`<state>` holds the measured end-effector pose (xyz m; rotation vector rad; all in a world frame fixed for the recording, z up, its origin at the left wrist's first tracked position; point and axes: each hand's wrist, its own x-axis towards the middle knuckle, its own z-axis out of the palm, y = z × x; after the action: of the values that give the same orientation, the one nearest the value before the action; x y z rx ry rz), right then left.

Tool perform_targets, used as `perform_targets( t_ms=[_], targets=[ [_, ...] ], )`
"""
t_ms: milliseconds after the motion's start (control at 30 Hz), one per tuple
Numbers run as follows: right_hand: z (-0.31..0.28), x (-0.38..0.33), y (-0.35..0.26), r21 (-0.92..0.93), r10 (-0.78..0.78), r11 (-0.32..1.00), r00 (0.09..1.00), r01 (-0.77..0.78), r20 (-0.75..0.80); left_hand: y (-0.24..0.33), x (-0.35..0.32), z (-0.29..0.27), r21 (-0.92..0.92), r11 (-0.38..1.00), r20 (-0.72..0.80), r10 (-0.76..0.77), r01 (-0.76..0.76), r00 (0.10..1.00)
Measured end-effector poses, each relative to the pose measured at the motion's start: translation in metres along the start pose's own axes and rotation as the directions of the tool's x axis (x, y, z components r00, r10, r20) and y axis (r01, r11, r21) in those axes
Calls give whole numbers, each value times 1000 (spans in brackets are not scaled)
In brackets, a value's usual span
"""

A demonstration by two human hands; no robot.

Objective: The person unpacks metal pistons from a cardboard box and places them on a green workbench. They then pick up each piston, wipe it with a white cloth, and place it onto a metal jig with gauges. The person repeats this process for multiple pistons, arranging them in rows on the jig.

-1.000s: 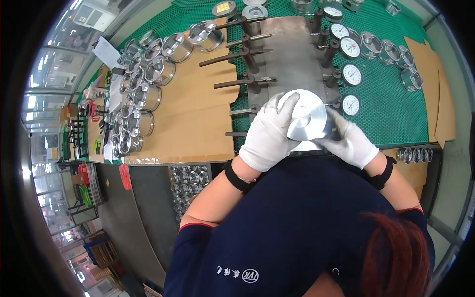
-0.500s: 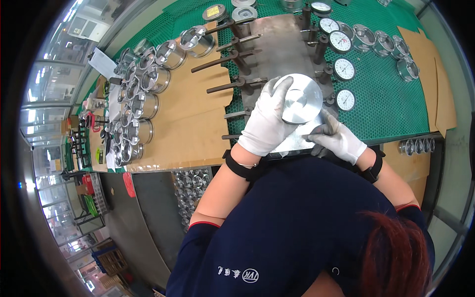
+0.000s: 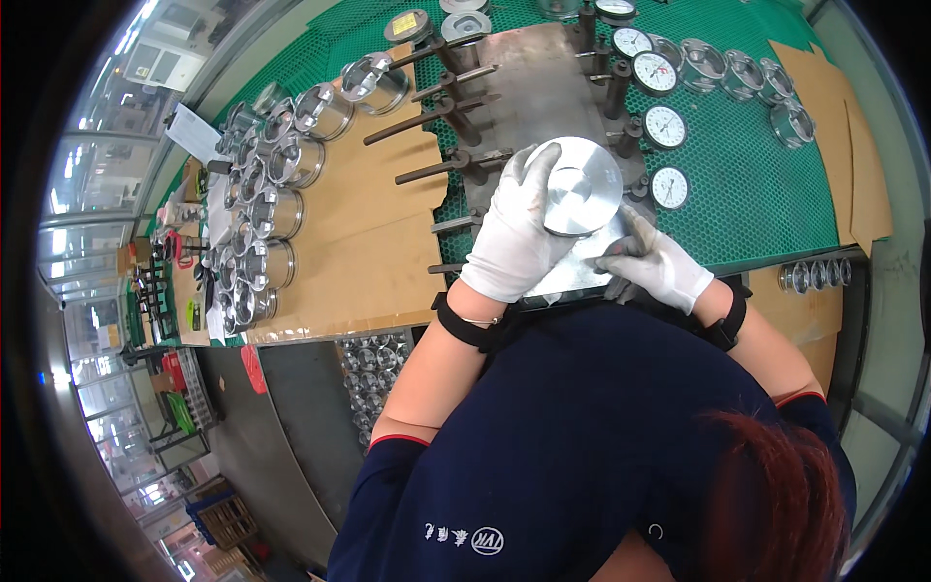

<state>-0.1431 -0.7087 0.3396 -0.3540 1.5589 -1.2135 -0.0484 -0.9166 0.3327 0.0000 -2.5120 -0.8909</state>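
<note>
My left hand [image 3: 517, 238], in a white glove with grey fingertips, grips a shiny round metal piston [image 3: 588, 186] by its left side. The piston's flat, ringed top faces up, above the near end of a grey metal plate [image 3: 538, 87]. Close to the piston's lower right edge is my right hand [image 3: 664, 270], gloved the same way. Its fingers are bent together, and what they hold, if anything, is hidden. Beyond that hand stands the nearest white dial gauge [image 3: 669, 188], on a dark post.
Dark posts with rods [image 3: 427, 173] line the plate's left side; more dial gauges [image 3: 664, 127] line its right. Several pistons [image 3: 275, 212] stand on brown cardboard [image 3: 359, 233] at left. Others [image 3: 701, 66] rest on the green mat [image 3: 747, 194] at right. Cardboard sheets [image 3: 844, 145] lie beyond.
The whole bench has shifted slightly left and up in view. The left hand still holds the piston; the right hand's fingers have moved slightly beside it.
</note>
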Motion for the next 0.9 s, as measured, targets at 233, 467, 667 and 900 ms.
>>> perform_targets(
  t_ms=[233,467,667,900],
  targets=[
    [-5,-12,-2,-302,-239,923,971,236,27,18,7,-14,-8,999,-49,-35,34,998],
    [-88,-52,-1,105,-424,860,815,499,-394,93,38,-35,-818,454,334,-125,353,934],
    [-227,-42,16,-90,-315,869,402,487,-860,55,8,-38,-366,896,-1,-270,250,963],
    [-419,51,74,98,175,982,603,-160,-778,83,-95,-34,-437,487,12,-838,756,546]
  ],
)
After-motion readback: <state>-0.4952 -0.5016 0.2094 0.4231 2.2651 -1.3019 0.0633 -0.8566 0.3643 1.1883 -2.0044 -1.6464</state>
